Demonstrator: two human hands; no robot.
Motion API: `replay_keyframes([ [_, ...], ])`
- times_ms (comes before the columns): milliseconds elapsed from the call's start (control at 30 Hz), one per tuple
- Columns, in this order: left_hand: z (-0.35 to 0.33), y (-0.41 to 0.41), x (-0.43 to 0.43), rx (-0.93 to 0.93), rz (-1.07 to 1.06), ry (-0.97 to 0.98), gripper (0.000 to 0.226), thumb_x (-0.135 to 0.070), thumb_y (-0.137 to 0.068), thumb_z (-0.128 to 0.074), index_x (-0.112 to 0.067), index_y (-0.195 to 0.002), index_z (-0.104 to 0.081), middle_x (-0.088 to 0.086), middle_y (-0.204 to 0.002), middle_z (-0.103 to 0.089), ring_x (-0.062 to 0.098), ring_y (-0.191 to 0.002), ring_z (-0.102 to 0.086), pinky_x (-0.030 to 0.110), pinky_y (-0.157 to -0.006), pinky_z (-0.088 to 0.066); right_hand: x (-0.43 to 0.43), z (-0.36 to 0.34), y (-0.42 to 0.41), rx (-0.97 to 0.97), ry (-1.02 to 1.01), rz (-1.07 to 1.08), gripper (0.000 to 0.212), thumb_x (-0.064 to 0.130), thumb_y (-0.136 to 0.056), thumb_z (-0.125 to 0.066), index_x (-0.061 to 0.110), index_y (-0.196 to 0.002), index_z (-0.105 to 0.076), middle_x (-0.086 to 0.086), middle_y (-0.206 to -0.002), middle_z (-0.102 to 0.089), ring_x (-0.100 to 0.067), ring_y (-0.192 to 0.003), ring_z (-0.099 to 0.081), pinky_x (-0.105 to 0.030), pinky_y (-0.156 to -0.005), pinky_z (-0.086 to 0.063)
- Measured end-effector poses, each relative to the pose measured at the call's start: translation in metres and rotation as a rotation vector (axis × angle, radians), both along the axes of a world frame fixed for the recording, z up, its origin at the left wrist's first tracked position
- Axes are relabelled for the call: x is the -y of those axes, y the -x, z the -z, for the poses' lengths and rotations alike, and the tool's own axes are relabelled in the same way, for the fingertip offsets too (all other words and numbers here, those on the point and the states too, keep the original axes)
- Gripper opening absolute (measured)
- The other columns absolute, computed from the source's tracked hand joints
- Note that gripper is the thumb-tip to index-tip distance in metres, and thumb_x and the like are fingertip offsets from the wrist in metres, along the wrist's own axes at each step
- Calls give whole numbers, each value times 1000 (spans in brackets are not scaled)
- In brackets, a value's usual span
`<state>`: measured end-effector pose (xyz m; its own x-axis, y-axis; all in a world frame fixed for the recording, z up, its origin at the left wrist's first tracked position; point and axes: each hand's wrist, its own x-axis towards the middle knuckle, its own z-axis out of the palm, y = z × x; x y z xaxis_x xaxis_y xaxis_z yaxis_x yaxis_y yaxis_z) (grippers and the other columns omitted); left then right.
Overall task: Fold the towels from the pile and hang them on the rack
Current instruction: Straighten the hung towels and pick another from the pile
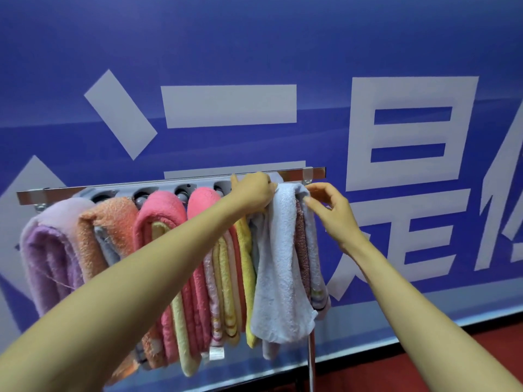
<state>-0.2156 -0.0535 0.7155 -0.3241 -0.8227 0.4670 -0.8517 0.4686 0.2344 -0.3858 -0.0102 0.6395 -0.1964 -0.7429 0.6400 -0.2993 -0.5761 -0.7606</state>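
Note:
A pale blue-white towel [283,264] hangs folded over the rightmost arm of the grey rack [158,190], which is fixed to a metal rail [294,174]. My left hand [252,192] grips the towel's top left edge at the arm. My right hand [329,210] pinches its top right edge with thumb and fingertips. Left of it hang a yellow towel [246,250], two pink towels [158,213], an orange towel [113,216] and a lilac towel [53,244]. The pile is out of view.
A blue wall banner [254,52] with large white characters stands right behind the rack. A thin metal stand pole [311,360] drops below the towels. Red floor [424,357] shows at the lower right.

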Motion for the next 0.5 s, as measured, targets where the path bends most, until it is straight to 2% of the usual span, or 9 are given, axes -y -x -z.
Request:
replay_keyframes([
  [67, 8, 2, -6, 56, -13, 50, 33, -24, -101, -33, -9, -74, -46, 5, -80, -52, 32, -102, -54, 54, -116, 0, -6, 5, -2, -139, 7, -21, 32, 14, -88, -66, 28, -115, -55, 13, -114, -61, 5, -105, -56, -16, -91, -47],
  [100, 12, 2, -9, 77, -17, 76, 33, -23, -101, -32, -8, -77, -48, 5, -83, -53, 31, -105, -54, 55, -116, 4, -6, 5, -3, -196, 15, -2, 38, 15, -88, -67, 32, -118, -53, 13, -117, -59, 4, -106, -55, -15, -90, -47],
  [167, 19, 0, -13, 117, -32, 128, 32, -20, -98, -33, -7, -75, -51, 6, -92, -55, 30, -110, -51, 55, -115, 6, -4, 1, -5, -278, 24, 64, 43, 17, -88, -66, 33, -124, -50, 9, -122, -58, -1, -108, -55, -20, -90, -49],
  [233, 25, 0, -17, 168, -43, 159, 30, -17, -96, -35, -8, -78, -57, 8, -111, -56, 29, -119, -42, 55, -114, 9, -3, -4, -9, -364, 36, 107, 47, 19, -89, -64, 32, -131, -46, 8, -127, -56, -6, -110, -54, -23, -88, -48],
  [333, 36, 4, -24, 239, -62, 221, 32, -14, -96, -35, -5, -101, -65, 10, -129, -47, 30, -130, -29, 52, -113, 14, -3, -6, -12, -492, 71, 159, 48, 18, -90, -63, 29, -132, -44, 7, -125, -57, -15, -105, -56, -28, -84, -47],
  [367, 41, 4, -24, 246, -73, 325, 33, -12, -93, -35, -2, -104, -64, 13, -127, -48, 31, -129, -32, 53, -114, 11, -3, -6, -12, -500, 76, 173, 46, 18, -90, -62, 28, -130, -43, 6, -120, -59, -19, -101, -59, -32, -83, -50],
  [433, 56, 6, -28, 160, -78, 595, 42, -8, -81, -32, 2, -105, -64, 18, -115, -58, 33, -116, -42, 50, -113, -10, -4, -7, -10, -487, 65, 186, 40, 17, -92, -60, 25, -126, -41, 0, -116, -62, -24, -95, -63, -41, -83, -54],
  [467, 65, 8, -34, 64, -22, 633, 48, -9, -76, -31, 4, -110, -63, 20, -114, -60, 33, -113, -41, 47, -109, -19, -4, -8, -8, -482, 55, 185, 37, 16, -93, -59, 23, -124, -40, -2, -118, -63, -25, -96, -64, -43, -83, -55],
  [500, 76, 12, -45, -50, 55, 619, 53, -11, -77, -32, 7, -120, -57, 23, -120, -58, 33, -116, -38, 43, -107, -22, -5, -10, -7, -476, 49, 177, 35, 15, -93, -58, 20, -123, -41, -3, -118, -63, -24, -97, -64, -43, -84, -55],
])
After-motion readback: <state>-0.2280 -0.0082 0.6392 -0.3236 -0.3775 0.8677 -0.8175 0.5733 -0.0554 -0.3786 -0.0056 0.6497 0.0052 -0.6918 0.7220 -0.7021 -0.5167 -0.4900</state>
